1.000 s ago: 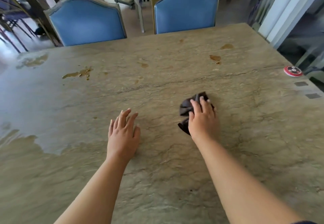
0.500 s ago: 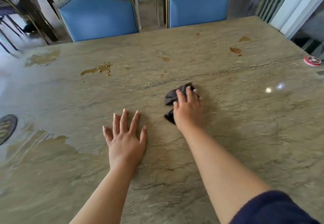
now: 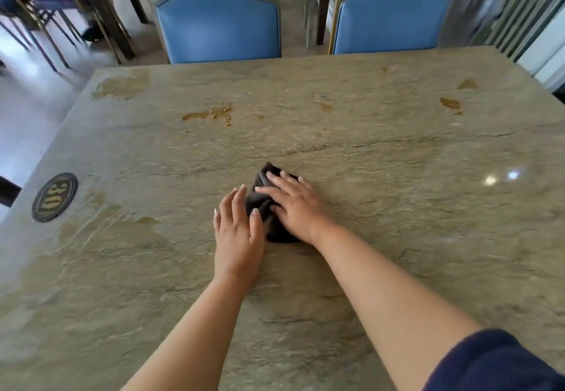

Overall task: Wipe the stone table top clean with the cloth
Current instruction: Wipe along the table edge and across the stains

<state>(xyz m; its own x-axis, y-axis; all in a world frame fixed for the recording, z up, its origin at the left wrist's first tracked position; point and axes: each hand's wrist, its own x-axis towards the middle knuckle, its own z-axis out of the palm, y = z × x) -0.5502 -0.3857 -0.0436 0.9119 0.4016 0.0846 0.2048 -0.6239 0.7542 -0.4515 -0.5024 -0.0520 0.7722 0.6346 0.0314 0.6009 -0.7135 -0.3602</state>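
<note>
Worktop (image 3: 397,237): veined stone, polished, glossy where light glints, with wet patches and brownish smears. Cloth (image 3: 269,204): dark, soft, crumpled fabric, matt. Chairs (image 3: 218,20): blue smooth upholstery, slight sheen, in worn painted frames. Disc (image 3: 54,197): black, matt, with gold lettering. Sleeve (image 3: 495,363): navy fabric.

Two bare forearms reach in from the lower edge of the head view, uncovered from wrist to well past the elbow line. The left hand (image 3: 238,234) and the right hand (image 3: 298,207) wear no gloves, rings, watch or bands that show. The fingernails are short and plain, with pale tips. At the lower right corner, a dark navy sleeve (image 3: 501,363) of soft, matte cloth covers the right upper arm, its rounded hem sitting loose.
</note>
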